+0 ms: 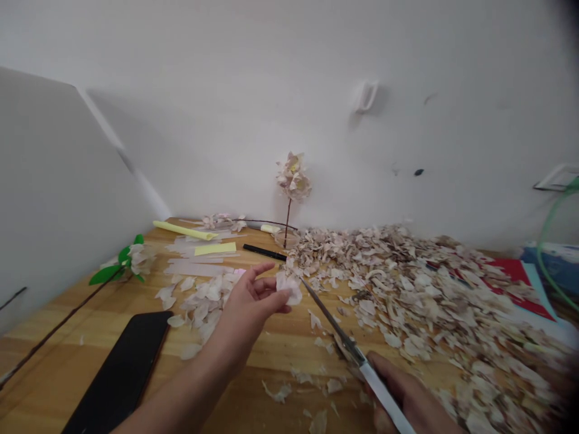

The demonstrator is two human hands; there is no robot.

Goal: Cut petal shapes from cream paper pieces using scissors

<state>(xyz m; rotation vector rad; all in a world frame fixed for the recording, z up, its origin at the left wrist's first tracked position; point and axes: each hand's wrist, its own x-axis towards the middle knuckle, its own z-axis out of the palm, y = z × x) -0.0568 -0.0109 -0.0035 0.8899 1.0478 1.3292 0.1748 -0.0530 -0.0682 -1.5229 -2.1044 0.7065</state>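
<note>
Pinching a pale petal (293, 288) in the left hand (251, 304), fingers loosely curled, forearm (185, 386) slanting inward; grasping scissors (332, 320) in the right hand (400, 386), blade tip just beside the petal; reaching over a wood-grain tabletop (284, 346), between black smartphone (121, 374) and heaped petals (407, 289); facing a white wall (203, 84) and upright stemmed flower (294, 178).

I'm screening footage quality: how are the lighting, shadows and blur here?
Head view: dim, diffuse light without strong glare; soft shadow beside the white wall fitting; right hand dim, slightly soft; dark, blurred patches at the picture's right corners.
</note>
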